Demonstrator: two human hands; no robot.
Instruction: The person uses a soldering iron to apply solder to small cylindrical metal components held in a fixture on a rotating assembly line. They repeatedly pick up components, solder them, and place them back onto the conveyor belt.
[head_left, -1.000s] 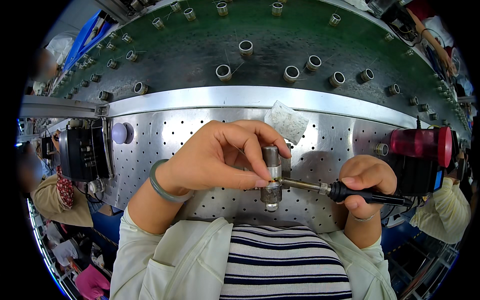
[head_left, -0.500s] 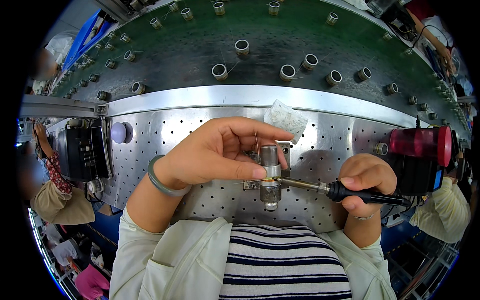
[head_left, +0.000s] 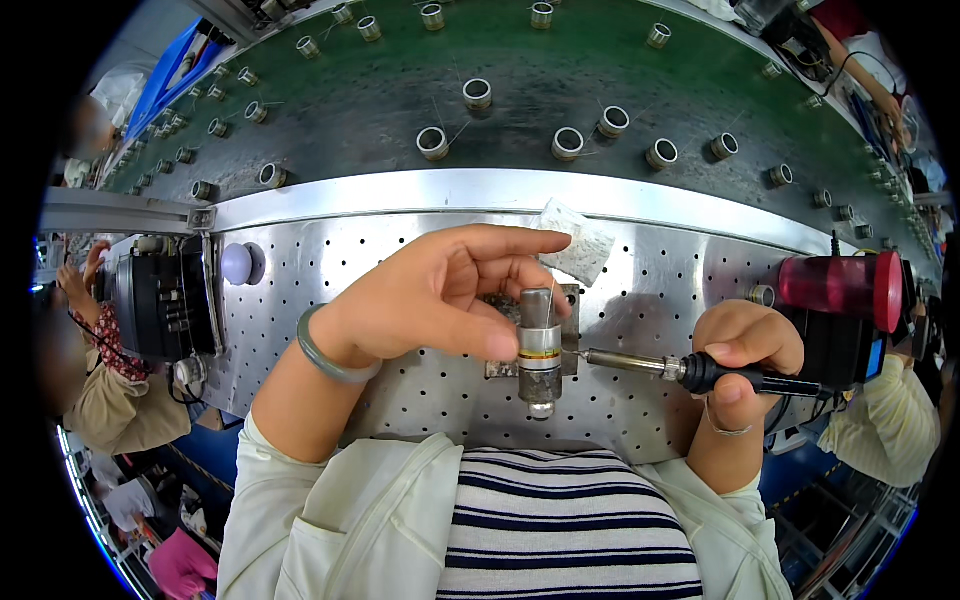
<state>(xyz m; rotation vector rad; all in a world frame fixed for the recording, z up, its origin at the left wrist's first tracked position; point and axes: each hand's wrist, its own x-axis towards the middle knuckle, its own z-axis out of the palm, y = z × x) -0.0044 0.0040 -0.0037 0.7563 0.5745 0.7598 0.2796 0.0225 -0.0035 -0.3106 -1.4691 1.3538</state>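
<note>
A short metal ring with a yellow band (head_left: 541,345) sits around an upright dark metal post (head_left: 538,306) on a small fixture. A thin wire rises from the ring. My left hand (head_left: 425,295) curls around the ring from the left, thumb at its near side and a finger behind it; the index finger stretches out above. In my right hand (head_left: 748,355) is a soldering iron (head_left: 640,363), gripped by its black handle. Its tip points left, a little to the right of the ring and apart from it.
Beyond the perforated metal worktop (head_left: 430,400) runs a green conveyor belt (head_left: 350,110) carrying several metal rings with wires. A crumpled whitish sheet (head_left: 580,243) lies behind the fixture. A red cylinder (head_left: 840,290) stands right, a purple knob (head_left: 237,264) left. Other people work at both sides.
The soldering iron has drawn back right from the ring. The ring has turned, its wire shifting from the left side to the right. Rings on the belt have moved slightly left.
</note>
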